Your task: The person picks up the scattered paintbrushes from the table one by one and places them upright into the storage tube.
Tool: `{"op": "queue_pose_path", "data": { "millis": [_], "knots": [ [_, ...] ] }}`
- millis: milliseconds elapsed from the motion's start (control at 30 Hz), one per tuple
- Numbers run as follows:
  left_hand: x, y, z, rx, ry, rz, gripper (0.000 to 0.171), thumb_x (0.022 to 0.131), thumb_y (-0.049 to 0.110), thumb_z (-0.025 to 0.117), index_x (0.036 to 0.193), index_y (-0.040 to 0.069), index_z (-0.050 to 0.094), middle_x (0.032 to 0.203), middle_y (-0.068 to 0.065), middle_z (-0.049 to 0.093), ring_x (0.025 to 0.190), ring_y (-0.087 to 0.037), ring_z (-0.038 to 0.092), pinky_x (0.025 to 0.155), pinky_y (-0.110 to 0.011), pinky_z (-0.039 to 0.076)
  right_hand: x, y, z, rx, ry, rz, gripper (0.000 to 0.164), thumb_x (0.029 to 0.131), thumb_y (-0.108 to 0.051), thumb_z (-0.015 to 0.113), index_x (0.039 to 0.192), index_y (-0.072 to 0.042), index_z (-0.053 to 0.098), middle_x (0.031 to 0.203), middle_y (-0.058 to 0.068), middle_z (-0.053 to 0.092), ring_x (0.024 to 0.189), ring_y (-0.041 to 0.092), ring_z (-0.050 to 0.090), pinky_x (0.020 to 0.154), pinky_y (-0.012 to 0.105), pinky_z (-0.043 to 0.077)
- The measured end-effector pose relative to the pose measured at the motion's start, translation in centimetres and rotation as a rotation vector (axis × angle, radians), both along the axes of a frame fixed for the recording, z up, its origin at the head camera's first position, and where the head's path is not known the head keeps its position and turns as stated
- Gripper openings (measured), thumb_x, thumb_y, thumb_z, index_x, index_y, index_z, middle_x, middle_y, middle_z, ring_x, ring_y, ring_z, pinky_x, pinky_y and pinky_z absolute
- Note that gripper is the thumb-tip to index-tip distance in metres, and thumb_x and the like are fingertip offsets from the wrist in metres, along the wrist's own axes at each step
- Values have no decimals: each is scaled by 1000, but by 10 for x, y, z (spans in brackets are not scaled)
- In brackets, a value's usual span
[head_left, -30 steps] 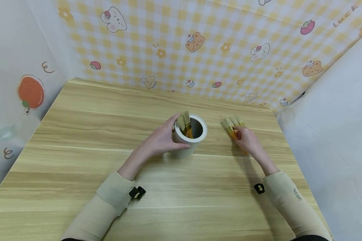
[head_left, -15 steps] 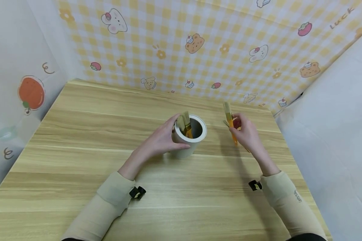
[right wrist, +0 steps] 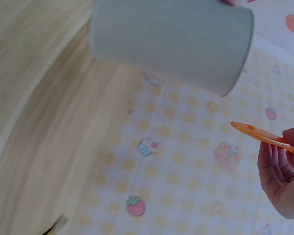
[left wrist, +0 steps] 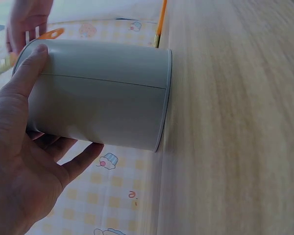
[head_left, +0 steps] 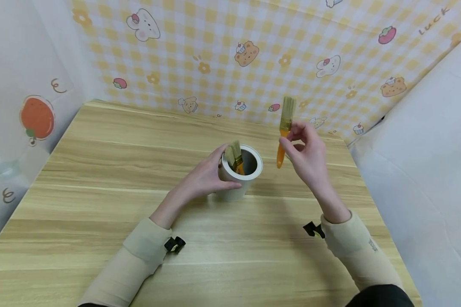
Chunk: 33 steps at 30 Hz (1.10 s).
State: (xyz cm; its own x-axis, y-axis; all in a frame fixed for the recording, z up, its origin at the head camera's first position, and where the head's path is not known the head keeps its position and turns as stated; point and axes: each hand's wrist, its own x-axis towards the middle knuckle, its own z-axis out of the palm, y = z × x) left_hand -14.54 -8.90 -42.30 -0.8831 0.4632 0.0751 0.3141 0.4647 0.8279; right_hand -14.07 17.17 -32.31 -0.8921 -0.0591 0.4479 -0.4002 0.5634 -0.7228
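Note:
A pale grey can [head_left: 234, 187] stands on the wooden table, with two paintbrushes [head_left: 237, 154] leaning inside it, bristles up. My left hand [head_left: 207, 175] grips the can around its side near the rim; the left wrist view has the thumb on one side and fingers on the other. To the right of the can and above the table, my right hand [head_left: 310, 155] pinches another paintbrush [head_left: 287, 113] between thumb and fingers. Its bristles point up, and its orange handle [right wrist: 259, 133] hangs free below the fingertips.
One more paintbrush [left wrist: 161, 24] lies on the table [head_left: 199, 251], mostly hidden behind my right hand in the head view. A yellow checked cloth [head_left: 215, 55] with cartoon prints hangs along the back, and a white sheet [head_left: 422, 170] borders the right side.
My right hand has lifted one paintbrush off the table, turned it upright and carried it up and left towards the can. The left hand and the can have stayed in place.

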Motion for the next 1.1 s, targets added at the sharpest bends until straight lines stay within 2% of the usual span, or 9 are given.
{"op": "queue_pose_path", "data": {
  "millis": [200, 400, 567, 733, 867, 967, 1100],
  "knots": [
    [0, -1, 0, 25, 8, -6, 118, 76, 51, 89, 164, 23, 17, 162, -10, 39, 143, -32, 49, 118, -55, 43, -1, -23, 11, -122, 59, 56, 29, 93, 1, 69, 119, 3, 57, 98, -5, 54, 89, 12, 65, 66, 16, 58],
    [1, -1, 0, 38, 8, -9, 116, 76, 51, 89, 164, 25, 17, 162, -8, 40, 147, -30, 45, 120, -56, 40, -4, -40, 4, -137, 41, 112, 24, 95, 0, 69, 114, 4, 54, 98, -5, 53, 88, 10, 66, 68, 22, 62],
    [-1, -1, 0, 36, 17, -8, 117, 75, 52, 89, 164, 24, 18, 162, -8, 40, 147, -28, 45, 120, -55, 41, -6, -46, -7, -113, 20, 128, 20, 96, -4, 69, 107, 3, 54, 94, -2, 55, 83, 8, 67, 68, 26, 64],
    [-1, 0, 0, 36, 26, -8, 116, 75, 51, 90, 164, 24, 20, 161, -8, 42, 146, -28, 46, 120, -54, 41, -7, -46, -18, -44, -8, 102, 18, 97, -8, 69, 104, 1, 55, 94, 5, 61, 85, 7, 68, 71, 19, 60],
    [-2, 0, 0, 35, 27, -6, 116, 75, 50, 90, 163, 24, 20, 160, -8, 42, 146, -28, 46, 121, -54, 40, -7, -45, -25, 21, -18, 89, 17, 97, -10, 70, 102, -1, 56, 94, 10, 65, 89, 13, 69, 79, 17, 58],
    [-2, 0, 0, 31, 23, -5, 116, 75, 51, 90, 164, 24, 20, 162, -8, 41, 147, -28, 45, 121, -54, 40, -7, -44, -29, 49, -18, 89, 18, 96, -12, 71, 101, -2, 57, 92, 11, 67, 90, 19, 70, 83, 20, 58],
    [-1, 0, 0, 25, 12, -2, 117, 75, 52, 89, 164, 24, 19, 163, -8, 39, 148, -29, 44, 121, -56, 40, -8, -42, -35, 77, -1, 98, 19, 96, -12, 73, 100, -2, 58, 90, 11, 69, 90, 22, 72, 85, 29, 60]
  ]
}}
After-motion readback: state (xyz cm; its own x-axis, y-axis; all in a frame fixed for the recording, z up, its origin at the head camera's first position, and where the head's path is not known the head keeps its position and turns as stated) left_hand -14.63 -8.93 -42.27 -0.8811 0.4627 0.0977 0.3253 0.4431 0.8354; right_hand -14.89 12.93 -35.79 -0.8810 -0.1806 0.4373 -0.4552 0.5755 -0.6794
